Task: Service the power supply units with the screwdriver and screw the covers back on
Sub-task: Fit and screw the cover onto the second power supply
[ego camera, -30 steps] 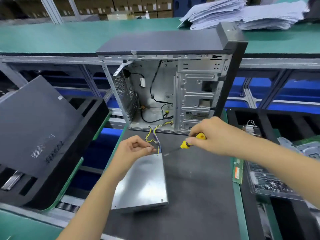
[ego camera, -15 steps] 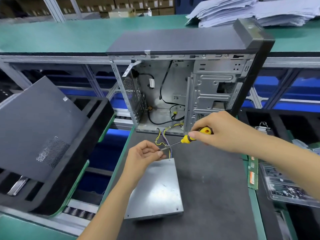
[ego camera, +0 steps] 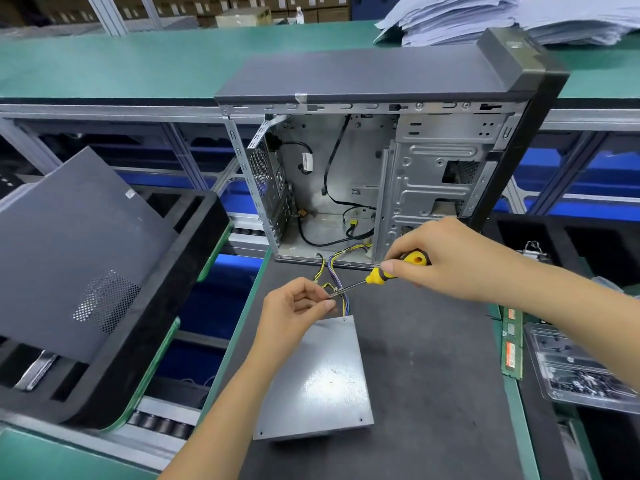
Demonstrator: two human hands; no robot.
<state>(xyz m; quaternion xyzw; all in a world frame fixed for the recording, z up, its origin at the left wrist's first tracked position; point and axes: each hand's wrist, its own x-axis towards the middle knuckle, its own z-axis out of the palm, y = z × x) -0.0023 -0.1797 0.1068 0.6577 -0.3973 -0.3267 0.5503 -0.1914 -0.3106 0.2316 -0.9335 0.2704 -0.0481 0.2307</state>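
Head view, the only one. We see the PSU lying flat on the dark mat, near centre, its wire bundle running from its far edge into the open case standing just beyond. Cover looks in place; small screw holes show at its corners.

Right hand grips the yellow-and-black handle of the screwdriver, fingers curled round it, thumb along the collar. Shaft slants down-left, and its tip meets the left hand.

Left hand hovers just above the PSU's far-left corner, thumb and forefinger pinched at the tip. We judge it is seating a screw there, but the screw is too small to confirm.

Handling, our judgement: the PSU is a stiff sheet-metal box, fairly heavy, smooth and a bit slippery on top. Take it by the side walls, never by the wires, which are soft and could strain at the exit. A screw is tiny and easy to drop, so keep the fingertip pinch until the tip bites.

Left: a grey panel leans in a black foam tray. Right: a clear tray of small parts, and a green RAM stick at the mat edge. Far: a paper stack on the green bench.
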